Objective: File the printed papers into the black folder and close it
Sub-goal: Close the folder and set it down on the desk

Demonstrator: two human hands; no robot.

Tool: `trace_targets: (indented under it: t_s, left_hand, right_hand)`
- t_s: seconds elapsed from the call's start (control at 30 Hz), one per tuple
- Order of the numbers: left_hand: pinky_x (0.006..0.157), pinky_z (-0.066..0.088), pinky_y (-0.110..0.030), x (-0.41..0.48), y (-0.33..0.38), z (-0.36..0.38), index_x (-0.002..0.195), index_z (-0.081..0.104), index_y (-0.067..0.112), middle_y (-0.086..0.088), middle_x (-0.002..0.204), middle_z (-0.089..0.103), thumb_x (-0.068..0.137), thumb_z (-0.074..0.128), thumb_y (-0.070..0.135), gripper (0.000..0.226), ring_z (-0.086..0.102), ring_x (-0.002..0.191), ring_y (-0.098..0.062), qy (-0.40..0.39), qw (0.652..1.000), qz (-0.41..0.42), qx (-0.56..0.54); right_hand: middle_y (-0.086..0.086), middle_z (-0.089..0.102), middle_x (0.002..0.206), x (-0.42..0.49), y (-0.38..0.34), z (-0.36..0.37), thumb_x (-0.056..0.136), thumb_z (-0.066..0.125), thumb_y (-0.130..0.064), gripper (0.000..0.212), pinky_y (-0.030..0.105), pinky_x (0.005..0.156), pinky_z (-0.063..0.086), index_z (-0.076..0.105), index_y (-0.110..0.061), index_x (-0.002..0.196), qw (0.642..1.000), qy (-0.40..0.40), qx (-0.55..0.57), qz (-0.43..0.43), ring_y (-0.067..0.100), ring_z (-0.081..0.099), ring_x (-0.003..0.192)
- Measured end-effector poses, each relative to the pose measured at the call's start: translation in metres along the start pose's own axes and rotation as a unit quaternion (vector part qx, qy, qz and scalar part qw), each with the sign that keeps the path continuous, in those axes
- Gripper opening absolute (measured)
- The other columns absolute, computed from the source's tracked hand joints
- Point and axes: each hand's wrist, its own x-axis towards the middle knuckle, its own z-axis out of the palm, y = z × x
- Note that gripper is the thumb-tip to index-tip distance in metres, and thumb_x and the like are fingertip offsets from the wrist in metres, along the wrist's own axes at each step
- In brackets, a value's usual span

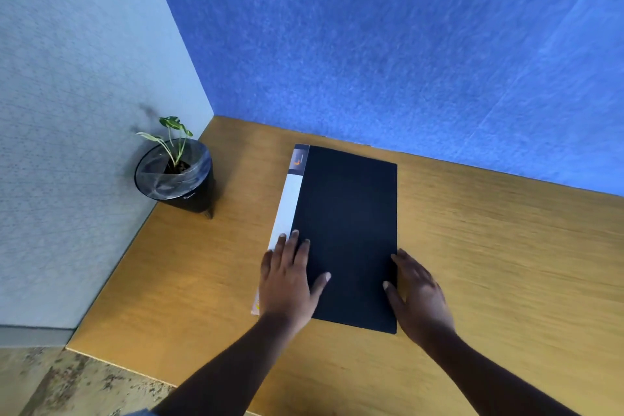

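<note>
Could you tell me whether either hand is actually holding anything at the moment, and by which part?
Nothing is gripped. The left hand lies flat on the closed black folder near its spine; the right hand touches its right edge.

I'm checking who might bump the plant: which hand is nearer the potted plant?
Left. The left hand lies flat on the black folder's spine side, toward the potted plant; the right hand is at the folder's far edge.

a wooden desk (472,263) fills the lower frame, its far edge against a blue felt partition (388,44) at twelve o'clock, a pale grey textured panel (74,94) at nine o'clock, a small potted plant (175,176) in the corner at ten o'clock, and speckled floor (67,388) at seven o'clock.
</note>
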Motion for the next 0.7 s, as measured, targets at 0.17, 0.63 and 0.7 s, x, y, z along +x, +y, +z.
trace_targets:
  t_s: [0.17, 0.63, 0.7]
  left_hand:
    - [0.118, 0.011, -0.047, -0.014, -0.009, 0.018, 0.153, 0.030, 0.018, -0.005, 0.163, 0.021, 0.096, 0.024, 0.065, 0.074, 0.012, 0.152, -0.026, -0.015, 0.999, 0.030, 0.043]
    - [0.119, 0.002, -0.044, 0.019, -0.032, 0.012, 0.155, 0.023, 0.020, -0.003, 0.165, 0.013, 0.095, 0.019, 0.067, 0.076, 0.002, 0.152, -0.022, -0.024, 0.997, 0.014, 0.073]
    - [0.120, -0.001, -0.042, 0.024, -0.034, 0.009, 0.156, 0.019, 0.021, -0.002, 0.166, 0.008, 0.094, 0.017, 0.067, 0.077, -0.003, 0.152, -0.021, -0.027, 0.998, 0.012, 0.064]
  right_hand:
    - [-0.007, 0.003, 0.160, -0.015, 0.003, 0.020, 0.095, 0.034, -0.053, 0.071, 0.029, 0.118, 0.007, 0.014, -0.021, 0.155, 0.993, -0.032, -0.101, -0.042, 0.009, -0.003, 0.148]
    - [-0.003, -0.009, 0.161, 0.019, -0.019, 0.026, 0.091, 0.010, -0.059, 0.074, 0.033, 0.118, -0.006, -0.003, -0.021, 0.154, 0.981, -0.060, -0.169, -0.071, 0.015, -0.014, 0.148]
    - [-0.003, -0.010, 0.162, 0.026, -0.022, 0.024, 0.090, 0.009, -0.060, 0.076, 0.033, 0.118, -0.007, -0.005, -0.022, 0.154, 0.980, -0.068, -0.172, -0.073, 0.015, -0.015, 0.147]
